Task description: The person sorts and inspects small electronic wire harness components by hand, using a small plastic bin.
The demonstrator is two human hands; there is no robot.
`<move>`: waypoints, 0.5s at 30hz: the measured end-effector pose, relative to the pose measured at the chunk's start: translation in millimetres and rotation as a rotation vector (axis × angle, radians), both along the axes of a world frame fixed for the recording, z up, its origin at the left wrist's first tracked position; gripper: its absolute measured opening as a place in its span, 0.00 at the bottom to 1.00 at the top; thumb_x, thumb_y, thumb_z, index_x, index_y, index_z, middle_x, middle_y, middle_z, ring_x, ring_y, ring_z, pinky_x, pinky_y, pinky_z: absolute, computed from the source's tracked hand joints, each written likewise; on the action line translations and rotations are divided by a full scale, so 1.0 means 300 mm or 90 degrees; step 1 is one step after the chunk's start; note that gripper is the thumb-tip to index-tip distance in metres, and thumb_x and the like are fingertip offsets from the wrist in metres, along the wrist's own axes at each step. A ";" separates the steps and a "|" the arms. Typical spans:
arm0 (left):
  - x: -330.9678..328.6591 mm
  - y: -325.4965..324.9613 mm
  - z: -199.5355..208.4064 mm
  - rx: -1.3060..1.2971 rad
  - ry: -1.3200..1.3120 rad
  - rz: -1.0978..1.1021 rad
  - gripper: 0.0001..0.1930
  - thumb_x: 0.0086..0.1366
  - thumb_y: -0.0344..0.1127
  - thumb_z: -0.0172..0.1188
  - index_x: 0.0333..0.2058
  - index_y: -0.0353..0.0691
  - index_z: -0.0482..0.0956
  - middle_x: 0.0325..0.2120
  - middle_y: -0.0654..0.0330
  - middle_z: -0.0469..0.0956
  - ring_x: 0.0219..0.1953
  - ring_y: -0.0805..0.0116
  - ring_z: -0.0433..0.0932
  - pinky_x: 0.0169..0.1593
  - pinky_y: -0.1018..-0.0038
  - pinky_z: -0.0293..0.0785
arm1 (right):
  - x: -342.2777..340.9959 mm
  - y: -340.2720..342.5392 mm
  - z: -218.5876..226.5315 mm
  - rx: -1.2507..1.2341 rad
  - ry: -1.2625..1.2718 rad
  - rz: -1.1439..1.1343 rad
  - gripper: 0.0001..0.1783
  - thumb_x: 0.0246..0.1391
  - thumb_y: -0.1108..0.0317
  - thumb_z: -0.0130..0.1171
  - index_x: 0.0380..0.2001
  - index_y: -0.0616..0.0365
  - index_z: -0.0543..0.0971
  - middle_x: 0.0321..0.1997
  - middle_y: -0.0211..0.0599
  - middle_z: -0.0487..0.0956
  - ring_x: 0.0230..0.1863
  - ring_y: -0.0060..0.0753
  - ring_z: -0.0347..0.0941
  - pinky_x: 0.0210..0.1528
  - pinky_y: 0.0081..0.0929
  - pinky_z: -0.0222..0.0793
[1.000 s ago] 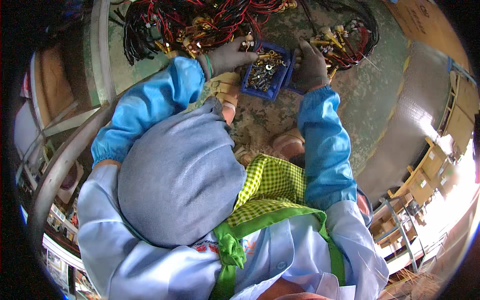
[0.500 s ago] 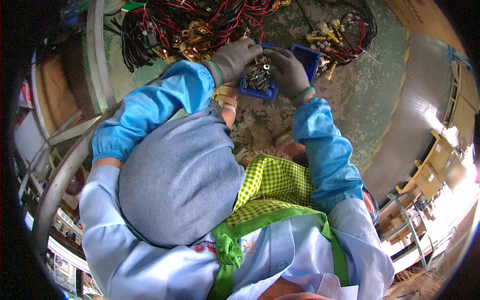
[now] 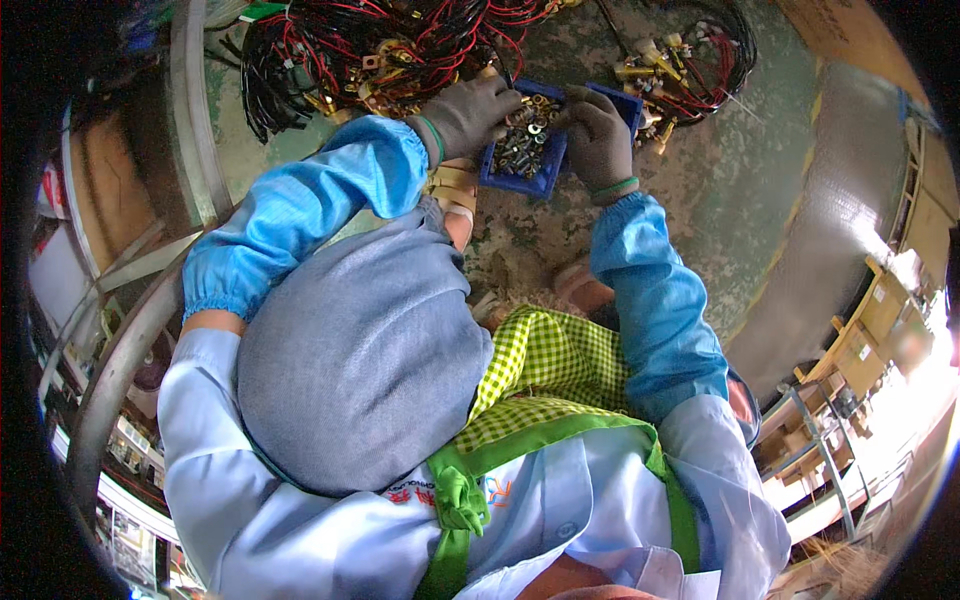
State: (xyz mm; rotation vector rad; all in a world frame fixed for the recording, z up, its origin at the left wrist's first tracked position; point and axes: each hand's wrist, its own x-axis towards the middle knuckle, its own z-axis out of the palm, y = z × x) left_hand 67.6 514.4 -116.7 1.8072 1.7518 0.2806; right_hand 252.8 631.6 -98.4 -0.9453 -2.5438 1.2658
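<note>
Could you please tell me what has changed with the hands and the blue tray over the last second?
Both gloved hands closed in over the blue tray of small metal parts: the left hand moved right onto it, the right hand moved left. The red and black wire bundles stayed put.

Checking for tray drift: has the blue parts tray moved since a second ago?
Cannot tell. The blue tray sits about where it did relative to the red-and-black wire bundle; the head camera itself shifted.
</note>
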 end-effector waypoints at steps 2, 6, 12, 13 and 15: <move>-0.002 0.005 -0.010 -0.006 -0.001 -0.011 0.24 0.54 0.35 0.60 0.50 0.42 0.65 0.46 0.47 0.64 0.41 0.48 0.72 0.43 0.59 0.71 | -0.019 -0.027 -0.016 -0.054 0.039 -0.070 0.18 0.40 0.77 0.53 0.37 0.53 0.79 0.51 0.45 0.71 0.49 0.47 0.70 0.49 0.35 0.69; -0.011 0.009 0.006 0.001 -0.006 -0.033 0.25 0.53 0.34 0.61 0.50 0.42 0.65 0.46 0.47 0.64 0.42 0.47 0.71 0.43 0.59 0.71 | -0.027 -0.043 -0.026 -0.034 0.026 0.029 0.17 0.39 0.77 0.55 0.37 0.53 0.79 0.50 0.44 0.72 0.49 0.47 0.70 0.49 0.34 0.69; 0.007 -0.013 -0.002 -0.011 -0.012 -0.011 0.26 0.51 0.33 0.61 0.50 0.42 0.65 0.46 0.48 0.65 0.44 0.48 0.71 0.45 0.60 0.71 | -0.019 -0.036 -0.033 -0.018 -0.061 -0.025 0.17 0.43 0.73 0.56 0.40 0.58 0.77 0.48 0.45 0.73 0.48 0.48 0.71 0.47 0.35 0.70; 0.009 -0.009 -0.012 -0.010 -0.013 -0.009 0.26 0.51 0.33 0.61 0.50 0.42 0.65 0.46 0.48 0.65 0.44 0.48 0.71 0.45 0.60 0.71 | -0.028 -0.047 -0.034 -0.058 -0.057 -0.023 0.17 0.44 0.73 0.55 0.42 0.57 0.77 0.48 0.46 0.73 0.47 0.48 0.71 0.47 0.35 0.69; 0.004 0.004 -0.030 0.010 -0.008 -0.021 0.26 0.51 0.31 0.60 0.51 0.42 0.65 0.45 0.49 0.65 0.45 0.48 0.71 0.47 0.62 0.70 | -0.042 -0.053 -0.041 -0.141 -0.058 -0.024 0.18 0.46 0.70 0.54 0.43 0.56 0.76 0.45 0.46 0.75 0.45 0.47 0.73 0.44 0.35 0.70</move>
